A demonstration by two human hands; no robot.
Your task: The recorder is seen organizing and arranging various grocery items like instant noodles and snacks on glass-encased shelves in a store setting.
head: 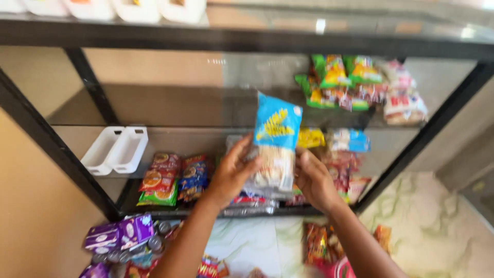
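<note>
Both hands, L (232, 172) & R (313, 181), fingers pinching blue-top snack pkt (275, 141) before glass shelf (206, 110).

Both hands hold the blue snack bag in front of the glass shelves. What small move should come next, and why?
Probably ease the blue snack bag forward onto the middle glass shelf. The left hand and right hand hold it upright by its lower part, level with that shelf, and bare glass shows left of the yellow packet behind it.
</note>
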